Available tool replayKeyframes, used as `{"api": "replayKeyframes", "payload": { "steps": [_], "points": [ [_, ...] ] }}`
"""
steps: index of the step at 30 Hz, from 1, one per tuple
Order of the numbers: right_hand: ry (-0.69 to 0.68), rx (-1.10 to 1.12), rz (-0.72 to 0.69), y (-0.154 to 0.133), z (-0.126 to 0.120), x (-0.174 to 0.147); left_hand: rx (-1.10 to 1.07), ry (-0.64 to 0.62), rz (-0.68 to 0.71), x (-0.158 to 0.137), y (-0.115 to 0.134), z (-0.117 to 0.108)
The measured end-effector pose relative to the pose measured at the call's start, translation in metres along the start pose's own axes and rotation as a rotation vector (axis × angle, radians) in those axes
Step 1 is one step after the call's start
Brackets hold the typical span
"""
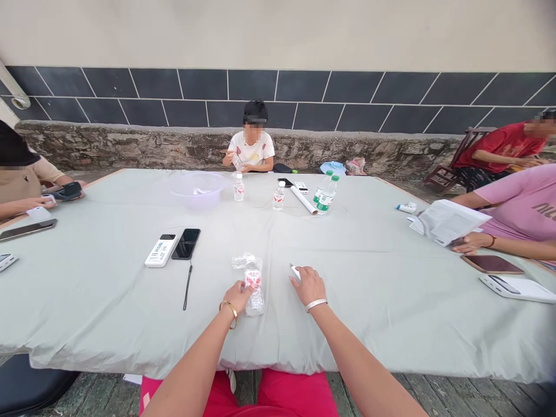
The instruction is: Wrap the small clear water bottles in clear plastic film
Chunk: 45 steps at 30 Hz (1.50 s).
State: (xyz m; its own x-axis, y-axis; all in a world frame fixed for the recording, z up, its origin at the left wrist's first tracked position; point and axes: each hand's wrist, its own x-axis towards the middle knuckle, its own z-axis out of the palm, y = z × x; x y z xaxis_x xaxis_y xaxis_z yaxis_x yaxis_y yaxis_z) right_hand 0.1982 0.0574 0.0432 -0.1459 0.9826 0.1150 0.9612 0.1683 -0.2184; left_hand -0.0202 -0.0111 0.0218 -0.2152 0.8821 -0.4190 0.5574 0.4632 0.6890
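Observation:
A small clear plastic bottle (pixel 253 278) with a red and white label lies or stands on the cloth in front of me, with crinkled clear plastic wrap (pixel 255 306) around it. My left hand (pixel 238 297) grips its left side, the thumb and fingers closed against the label. To the right, my right hand (pixel 310 286) rests low over the table, its fingers curled around a slim white object (pixel 296 271). Only one end of that object sticks out, so I cannot tell its kind.
A pale cloth covers the table (pixel 356 324). Left of the bottle are a white power bank (pixel 160 251) and a black phone (pixel 186 244). Farther back stand a translucent basin (pixel 197 194), small bottles (pixel 278 197) and green-capped bottles (pixel 326 196). Other people sit around the table.

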Motion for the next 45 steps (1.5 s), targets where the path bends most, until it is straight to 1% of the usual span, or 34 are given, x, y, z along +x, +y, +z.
{"api": "replayKeyframes", "payload": {
  "steps": [1, 2, 4, 6, 8, 10, 12, 14, 16, 18, 20, 22, 25, 30, 32, 36, 39, 42, 45],
  "points": [
    [0.013, 0.081, -0.027, -0.014, 0.002, -0.006, -0.002, 0.001, -0.001, 0.001, 0.000, 0.000],
    [-0.006, 0.176, -0.046, -0.029, 0.004, -0.012, -0.003, 0.004, 0.000, 0.001, -0.001, 0.001],
    [-0.136, 0.325, -0.012, -0.058, 0.013, -0.022, 0.000, 0.012, 0.005, 0.002, -0.001, 0.002],
    [-0.234, 0.391, 0.041, -0.078, 0.023, -0.027, 0.007, 0.018, 0.015, 0.002, -0.002, 0.002],
    [-0.232, 0.398, 0.047, -0.086, 0.031, -0.029, 0.015, 0.019, 0.024, 0.001, -0.002, 0.002],
    [-0.191, 0.367, 0.009, -0.081, 0.035, -0.030, 0.019, 0.021, 0.026, 0.001, -0.002, 0.002],
    [-0.180, 0.308, -0.014, -0.069, 0.035, -0.030, 0.016, 0.025, 0.019, 0.000, -0.003, 0.002],
    [-0.202, 0.265, 0.007, -0.056, 0.031, -0.028, 0.007, 0.028, 0.012, 0.000, -0.003, 0.003],
    [-0.217, 0.297, 0.054, -0.048, 0.026, -0.026, -0.003, 0.027, 0.012, 0.001, -0.004, 0.003],
    [-0.228, 0.398, 0.088, -0.050, 0.023, -0.023, -0.005, 0.031, 0.021, 0.002, -0.004, 0.004],
    [-0.255, 0.476, 0.097, -0.060, 0.023, -0.021, 0.004, 0.046, 0.028, 0.004, -0.006, 0.005],
    [-0.271, 0.472, 0.086, -0.074, 0.025, -0.020, 0.017, 0.065, 0.034, 0.006, -0.008, 0.005],
    [-0.241, 0.416, 0.042, -0.084, 0.028, -0.021, 0.025, 0.075, 0.051, 0.008, -0.010, 0.004],
    [-0.227, 0.322, 0.007, -0.070, 0.024, -0.022, 0.016, 0.069, 0.063, 0.004, -0.007, 0.003],
    [-0.237, 0.367, 0.018, -0.066, 0.022, -0.022, 0.013, 0.067, 0.052, 0.002, -0.005, 0.002],
    [-0.286, 0.508, 0.096, -0.066, 0.024, -0.022, 0.020, 0.073, 0.026, 0.002, -0.004, 0.002],
    [-0.292, 0.510, 0.113, -0.064, 0.028, -0.024, 0.036, 0.079, 0.010, 0.003, -0.004, 0.002],
    [-0.259, 0.450, 0.080, -0.057, 0.027, -0.025, 0.051, 0.072, -0.005, 0.002, -0.002, 0.003],
    [-0.227, 0.361, 0.035, -0.053, 0.017, -0.027, 0.062, 0.060, -0.012, -0.001, 0.001, 0.003]
  ]
}}
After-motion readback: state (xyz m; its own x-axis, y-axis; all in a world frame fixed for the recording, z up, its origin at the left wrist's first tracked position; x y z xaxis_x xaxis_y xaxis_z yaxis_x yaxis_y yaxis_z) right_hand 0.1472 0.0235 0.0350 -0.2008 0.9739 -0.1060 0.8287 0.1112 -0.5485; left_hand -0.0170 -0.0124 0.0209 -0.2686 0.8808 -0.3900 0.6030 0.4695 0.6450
